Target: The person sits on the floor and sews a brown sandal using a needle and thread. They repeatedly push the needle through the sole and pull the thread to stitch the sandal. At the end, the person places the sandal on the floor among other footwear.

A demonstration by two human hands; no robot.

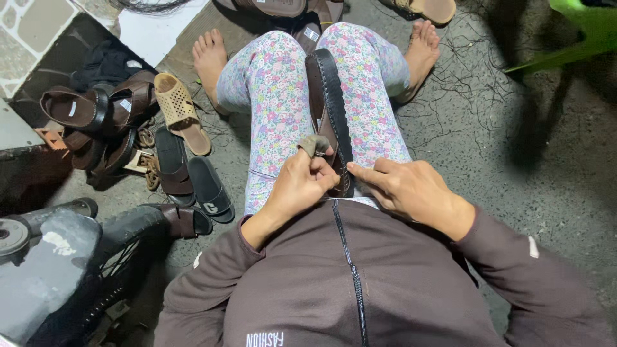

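Rubbing a dark sandal (332,96) on the lap: left hand (299,186) pinches a small cloth (314,144), right hand (411,189) steadies the sole's edge; more sandals (122,122) wait on the floor.

Insole labels: you've got small pale rectangular tags (72,108) inside the brown sandals (96,115) piled at your left.
Top tag: another small blue-white label (311,34) sits on the sandal beyond your knees.
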